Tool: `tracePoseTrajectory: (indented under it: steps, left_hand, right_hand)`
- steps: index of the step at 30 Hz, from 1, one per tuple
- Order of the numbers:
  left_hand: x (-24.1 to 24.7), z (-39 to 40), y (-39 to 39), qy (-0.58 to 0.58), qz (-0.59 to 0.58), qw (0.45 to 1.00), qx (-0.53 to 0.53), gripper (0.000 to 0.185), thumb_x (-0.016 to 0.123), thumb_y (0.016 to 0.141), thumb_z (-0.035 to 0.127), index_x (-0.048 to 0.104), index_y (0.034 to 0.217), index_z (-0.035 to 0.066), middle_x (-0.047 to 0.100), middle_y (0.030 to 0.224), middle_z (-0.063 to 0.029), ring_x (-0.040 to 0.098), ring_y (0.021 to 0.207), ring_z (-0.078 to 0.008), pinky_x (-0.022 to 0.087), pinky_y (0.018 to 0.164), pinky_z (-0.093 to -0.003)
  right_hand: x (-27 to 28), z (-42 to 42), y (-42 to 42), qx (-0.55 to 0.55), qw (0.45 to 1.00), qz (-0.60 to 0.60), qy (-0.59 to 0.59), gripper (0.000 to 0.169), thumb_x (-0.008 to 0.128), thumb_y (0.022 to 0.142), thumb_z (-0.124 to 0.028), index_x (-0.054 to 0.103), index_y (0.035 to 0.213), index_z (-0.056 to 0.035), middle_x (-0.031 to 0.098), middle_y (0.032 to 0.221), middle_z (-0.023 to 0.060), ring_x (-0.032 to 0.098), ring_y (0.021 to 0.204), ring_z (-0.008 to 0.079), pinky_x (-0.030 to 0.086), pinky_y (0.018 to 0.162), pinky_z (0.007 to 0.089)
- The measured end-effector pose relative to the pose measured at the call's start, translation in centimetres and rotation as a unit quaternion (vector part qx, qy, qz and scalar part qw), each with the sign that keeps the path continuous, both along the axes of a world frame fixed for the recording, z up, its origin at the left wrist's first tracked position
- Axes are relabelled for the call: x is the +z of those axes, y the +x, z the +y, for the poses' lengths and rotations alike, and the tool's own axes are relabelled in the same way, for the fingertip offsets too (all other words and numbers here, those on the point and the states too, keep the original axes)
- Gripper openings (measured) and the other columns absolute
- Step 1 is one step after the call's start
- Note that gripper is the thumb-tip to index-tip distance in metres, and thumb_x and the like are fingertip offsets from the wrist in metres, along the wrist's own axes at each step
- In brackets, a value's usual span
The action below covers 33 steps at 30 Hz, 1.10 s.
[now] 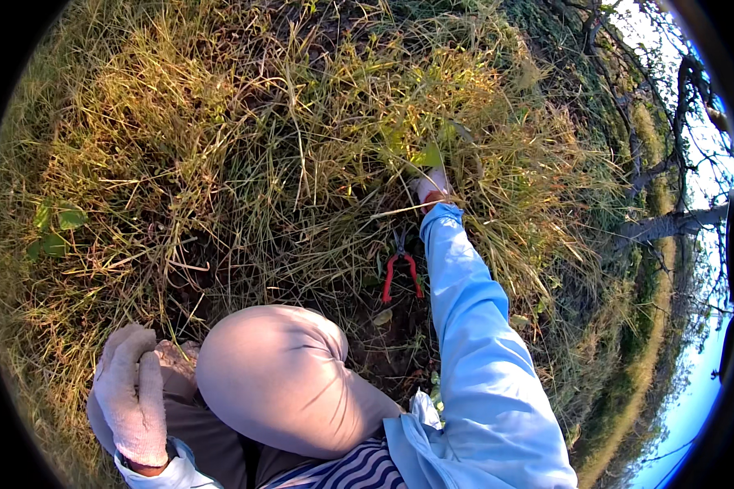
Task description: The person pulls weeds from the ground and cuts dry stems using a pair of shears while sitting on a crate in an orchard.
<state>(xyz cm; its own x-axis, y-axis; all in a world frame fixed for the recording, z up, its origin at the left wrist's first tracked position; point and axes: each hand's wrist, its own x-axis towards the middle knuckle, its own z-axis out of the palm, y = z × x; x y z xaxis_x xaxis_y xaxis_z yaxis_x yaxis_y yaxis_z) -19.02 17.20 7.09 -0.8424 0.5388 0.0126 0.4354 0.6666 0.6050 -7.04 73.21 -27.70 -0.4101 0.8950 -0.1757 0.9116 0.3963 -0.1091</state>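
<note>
My left hand [133,391], in a pale knitted work glove, rests by my left knee with its fingers curved. Nothing shows in its grasp. My right arm, in a light blue sleeve [471,293], stretches forward into the dry grass [501,153]. At its end, my right hand [433,183] is gloved as well, and grass and a green leaf [428,156] cover its fingers. What it holds cannot be seen. A pair of pruning shears [402,266] with red handles lies on the ground just left of my right forearm, its handles spread towards me.
My bent knee [272,373] in beige trousers rises at the lower middle. Tangled grass and weeds surround me, with a broad-leaved plant [55,229] at the left. Dark soil [391,351] shows near my knee. Tree branches [679,223] stand along the right rim against the sky.
</note>
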Motion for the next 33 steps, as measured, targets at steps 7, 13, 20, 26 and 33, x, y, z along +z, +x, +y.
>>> tracePoseTrajectory:
  steps: [7,13,20,26,33]
  left_hand:
    - [0.1,-0.4,-0.2,-0.019,-0.01,1.0,0.012,0.019,0.055,0.078,-0.006,0.061,0.096,-0.005,0.062,0.101,-0.0176,0.062,0.091,-0.0293,0.048,0.084,-0.0348]
    - [-0.1,-0.6,-0.6,-0.023,0.012,1.0,-0.012,0.019,0.054,0.078,-0.006,0.06,0.096,-0.005,0.063,0.099,-0.0177,0.063,0.09,-0.0307,0.048,0.084,-0.0355]
    - [-0.1,-0.8,-0.5,-0.021,0.015,1.0,-0.005,0.018,0.054,0.079,-0.004,0.061,0.095,-0.004,0.063,0.098,-0.0175,0.063,0.09,-0.0312,0.048,0.084,-0.0355]
    - [0.1,-1.0,-0.3,-0.025,0.016,1.0,-0.002,0.018,0.054,0.078,-0.004,0.061,0.095,-0.004,0.063,0.097,-0.0171,0.062,0.091,-0.0312,0.047,0.084,-0.0352]
    - [0.1,-1.2,-0.2,-0.029,0.014,0.999,0.01,0.017,0.055,0.079,-0.004,0.061,0.095,-0.004,0.063,0.097,-0.0168,0.062,0.091,-0.031,0.047,0.084,-0.0354]
  right_hand:
    - [0.2,0.0,-0.4,0.039,0.999,-0.022,0.016,0.066,0.07,0.07,-0.044,0.054,0.117,-0.0012,0.062,0.112,0.0222,0.063,0.099,0.0355,0.051,0.084,0.0436]
    - [0.2,0.0,-0.5,0.104,0.991,-0.087,-0.006,0.059,0.067,0.073,-0.043,0.057,0.114,-0.0017,0.062,0.11,0.0216,0.063,0.098,0.0353,0.051,0.083,0.0441]
    - [0.4,-1.1,-0.8,0.187,0.969,-0.155,-0.033,0.052,0.065,0.077,-0.042,0.06,0.11,-0.0023,0.063,0.108,0.021,0.062,0.097,0.0351,0.05,0.082,0.0446]
    - [0.0,-2.4,1.4,0.096,0.993,-0.02,0.064,0.045,0.061,0.081,-0.042,0.063,0.106,-0.005,0.066,0.101,0.02,0.064,0.092,0.0361,0.05,0.08,0.0453]
    - [1.0,-0.1,0.3,0.019,0.997,0.067,0.021,0.043,0.061,0.078,-0.041,0.067,0.108,-0.0114,0.065,0.112,0.0138,0.061,0.103,0.0336,0.048,0.085,0.0432]
